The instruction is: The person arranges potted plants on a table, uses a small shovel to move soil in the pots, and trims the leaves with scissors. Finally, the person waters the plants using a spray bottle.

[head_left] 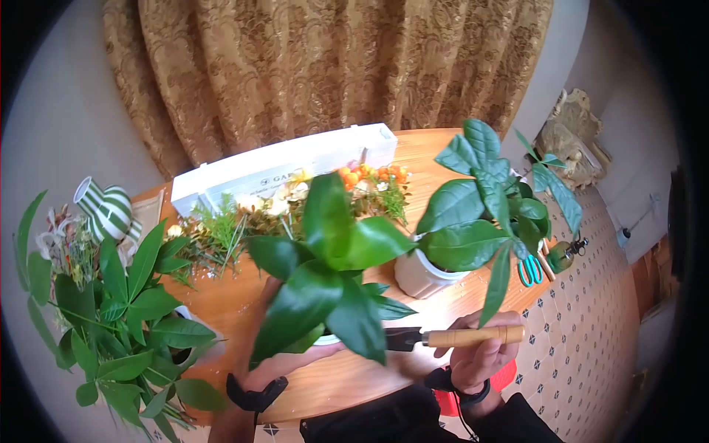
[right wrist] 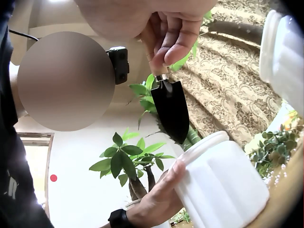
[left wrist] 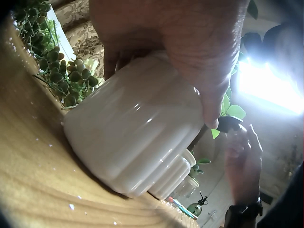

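Note:
A ribbed white pot (left wrist: 133,123) stands on the wooden table in front of me, holding a plant with broad glossy leaves (head_left: 306,295). My left hand (right wrist: 159,202) grips this pot at its rim, thumb on the near side; in the head view the leaves cover much of that hand. In my right hand (head_left: 476,358) is a small trowel, held by its wooden handle (head_left: 450,337). The trowel's black blade (right wrist: 172,109) points toward the pot, its tip close over the rim in the right wrist view. Leaves hide part of the blade in the head view.
Right of the pot stands another white pot (head_left: 425,277) with a leafy plant. Teal-handled scissors (head_left: 530,272) and a spray bottle (head_left: 563,258) lie beyond it. A white box (head_left: 284,166) and flowers (head_left: 295,196) line the back. At left are a bushy plant (head_left: 133,317) and a striped vase (head_left: 112,213).

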The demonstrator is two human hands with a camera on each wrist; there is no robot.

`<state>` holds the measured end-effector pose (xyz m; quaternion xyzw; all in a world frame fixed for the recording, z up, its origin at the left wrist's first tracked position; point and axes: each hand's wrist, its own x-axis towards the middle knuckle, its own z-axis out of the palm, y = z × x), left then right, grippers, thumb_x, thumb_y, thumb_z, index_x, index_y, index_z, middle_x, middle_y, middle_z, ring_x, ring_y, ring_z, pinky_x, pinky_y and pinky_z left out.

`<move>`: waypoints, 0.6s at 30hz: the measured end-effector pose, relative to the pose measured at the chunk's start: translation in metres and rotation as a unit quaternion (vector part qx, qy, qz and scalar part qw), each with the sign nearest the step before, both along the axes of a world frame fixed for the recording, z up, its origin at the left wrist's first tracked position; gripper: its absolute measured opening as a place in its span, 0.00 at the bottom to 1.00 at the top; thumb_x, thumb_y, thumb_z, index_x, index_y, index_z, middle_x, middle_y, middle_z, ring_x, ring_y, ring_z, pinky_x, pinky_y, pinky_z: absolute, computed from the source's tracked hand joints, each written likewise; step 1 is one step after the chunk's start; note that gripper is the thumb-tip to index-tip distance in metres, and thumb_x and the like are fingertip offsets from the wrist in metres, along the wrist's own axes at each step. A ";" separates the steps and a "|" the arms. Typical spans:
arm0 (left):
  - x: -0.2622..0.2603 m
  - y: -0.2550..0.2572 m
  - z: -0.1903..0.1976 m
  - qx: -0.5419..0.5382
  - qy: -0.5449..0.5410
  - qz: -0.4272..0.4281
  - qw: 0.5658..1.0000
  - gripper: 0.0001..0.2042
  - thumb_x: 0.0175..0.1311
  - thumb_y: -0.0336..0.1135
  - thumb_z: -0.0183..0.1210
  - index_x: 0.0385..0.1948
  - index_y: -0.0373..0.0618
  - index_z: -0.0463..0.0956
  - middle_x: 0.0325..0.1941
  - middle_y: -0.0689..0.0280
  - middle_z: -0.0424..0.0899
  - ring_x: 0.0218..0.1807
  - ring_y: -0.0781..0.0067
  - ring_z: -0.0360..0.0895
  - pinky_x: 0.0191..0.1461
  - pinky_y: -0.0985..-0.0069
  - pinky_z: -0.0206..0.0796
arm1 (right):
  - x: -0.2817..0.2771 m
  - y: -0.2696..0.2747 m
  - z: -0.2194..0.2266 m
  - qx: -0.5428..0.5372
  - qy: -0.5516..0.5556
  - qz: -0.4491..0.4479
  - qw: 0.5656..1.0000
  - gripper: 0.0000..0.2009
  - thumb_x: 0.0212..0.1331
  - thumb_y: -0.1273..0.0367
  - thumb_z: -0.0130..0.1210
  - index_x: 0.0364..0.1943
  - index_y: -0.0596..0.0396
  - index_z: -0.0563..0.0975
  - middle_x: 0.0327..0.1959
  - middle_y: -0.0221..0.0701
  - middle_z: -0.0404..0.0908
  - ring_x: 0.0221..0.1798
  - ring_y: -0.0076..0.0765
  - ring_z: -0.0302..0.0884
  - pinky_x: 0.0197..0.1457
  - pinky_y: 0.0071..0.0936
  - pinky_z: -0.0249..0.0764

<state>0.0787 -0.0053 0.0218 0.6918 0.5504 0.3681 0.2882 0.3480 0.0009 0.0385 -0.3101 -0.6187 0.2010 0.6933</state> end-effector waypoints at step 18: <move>0.011 -0.002 0.033 0.021 -0.024 0.037 0.999 0.36 0.43 0.46 0.80 0.56 0.43 0.77 0.55 0.61 0.85 0.54 0.64 0.83 0.60 0.65 0.74 | 0.095 0.019 -0.050 -0.297 0.341 0.034 0.891 0.14 0.75 0.56 0.46 0.42 0.52 0.72 0.21 0.30 0.77 0.13 0.23 0.69 0.16 0.19 0.63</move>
